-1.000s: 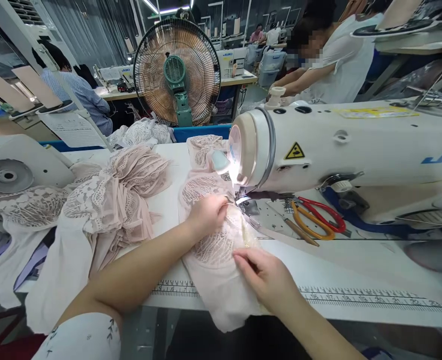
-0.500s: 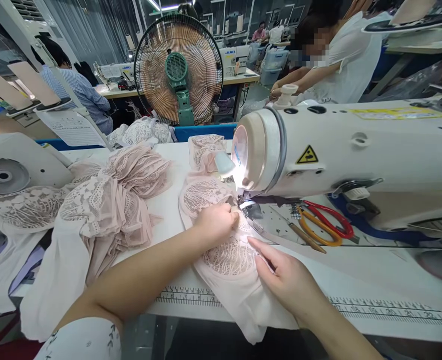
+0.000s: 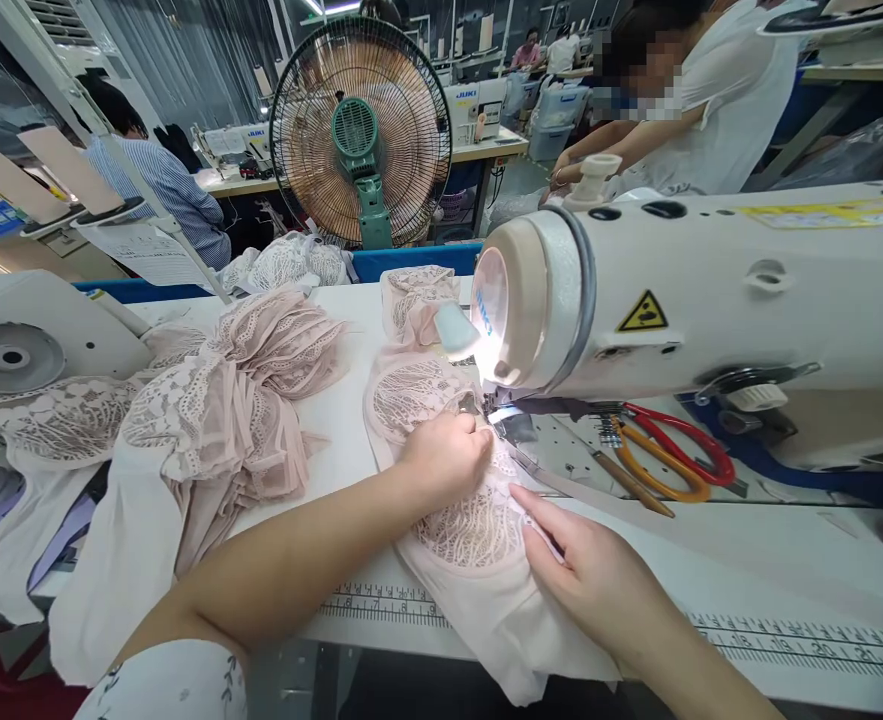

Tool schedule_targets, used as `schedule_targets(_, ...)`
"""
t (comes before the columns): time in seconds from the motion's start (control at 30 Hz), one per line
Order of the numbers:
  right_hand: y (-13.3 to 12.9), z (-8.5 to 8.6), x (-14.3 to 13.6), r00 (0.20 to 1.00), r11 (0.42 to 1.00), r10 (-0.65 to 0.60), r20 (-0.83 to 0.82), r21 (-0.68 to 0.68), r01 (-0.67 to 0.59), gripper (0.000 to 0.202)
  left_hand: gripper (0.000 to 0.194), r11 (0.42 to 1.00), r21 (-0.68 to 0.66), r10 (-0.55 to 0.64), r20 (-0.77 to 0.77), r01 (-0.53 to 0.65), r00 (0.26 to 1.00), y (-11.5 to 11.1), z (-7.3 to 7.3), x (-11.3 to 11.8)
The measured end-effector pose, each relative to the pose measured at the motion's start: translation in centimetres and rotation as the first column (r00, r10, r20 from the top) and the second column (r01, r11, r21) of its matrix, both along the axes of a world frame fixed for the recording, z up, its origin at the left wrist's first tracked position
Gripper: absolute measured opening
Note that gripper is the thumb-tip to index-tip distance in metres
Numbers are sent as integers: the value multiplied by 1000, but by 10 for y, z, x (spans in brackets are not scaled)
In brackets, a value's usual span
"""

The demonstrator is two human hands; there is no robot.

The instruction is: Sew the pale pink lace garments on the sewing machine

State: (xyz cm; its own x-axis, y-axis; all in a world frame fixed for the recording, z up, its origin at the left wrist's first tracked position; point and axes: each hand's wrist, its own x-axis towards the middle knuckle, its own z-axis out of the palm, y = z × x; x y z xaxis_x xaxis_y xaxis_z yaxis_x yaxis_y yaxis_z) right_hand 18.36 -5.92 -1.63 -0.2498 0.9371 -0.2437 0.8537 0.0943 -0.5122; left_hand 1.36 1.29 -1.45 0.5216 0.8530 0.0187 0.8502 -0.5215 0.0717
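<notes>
A pale pink lace bra (image 3: pixel 478 530) lies across the machine bed, its inner edge under the lit needle area of the white sewing machine (image 3: pixel 681 290). My left hand (image 3: pixel 448 455) is closed on the fabric between the two lace cups, just left of the presser foot; its fingertips are partly hidden. Lower down, my right hand (image 3: pixel 587 570) pinches the bra's right edge between thumb and fingers, beside the nearer cup. A narrow pale strip (image 3: pixel 583 485) runs from the foot toward the right along the bed.
Red-handled scissors (image 3: pixel 685 445), orange-handled scissors (image 3: pixel 662 465) and a brown-handled tool (image 3: pixel 632 483) lie under the machine arm. Lace pieces (image 3: pixel 261 370) are heaped at left. A ruler tape (image 3: pixel 388 605) edges the table. Beyond stand a large fan (image 3: pixel 358 130) and a co-worker (image 3: pixel 726 110).
The whole view has shifted slightly, so the machine and scissors appear farther right. Both hands keep their hold on the bra, with little visible movement against the machine.
</notes>
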Motion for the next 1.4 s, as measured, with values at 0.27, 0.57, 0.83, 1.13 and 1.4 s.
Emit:
schedule_targets(0.27, 4, 1, 0, 1000, 998, -27, -7, -49, 26, 51, 22, 999, 22, 43, 34, -43, 999, 5, -5, 0)
schedule_targets(0.57, 8, 3, -2, 999, 999, -32, -23, -34, 32, 50, 10, 995, 89, 42, 33, -45, 999, 7, -14, -1)
schedule_targets(0.83, 16, 7, -3, 999, 1000, 7, -54, -4, -7, 48, 29, 996, 46, 79, 52, -81, 996, 3, -7, 2)
schedule_targets(1.13, 22, 10, -3, 998, 1000, 0, -63, 25, 1, 48, 36, 991, -10, 134, 53, -134, 990, 4, -1, 5)
schedule_targets(1.4, 23, 8, -2, 999, 999, -16, -45, 27, 17, 49, 38, 988, 29, 146, 77, -149, 986, 6, -2, 3)
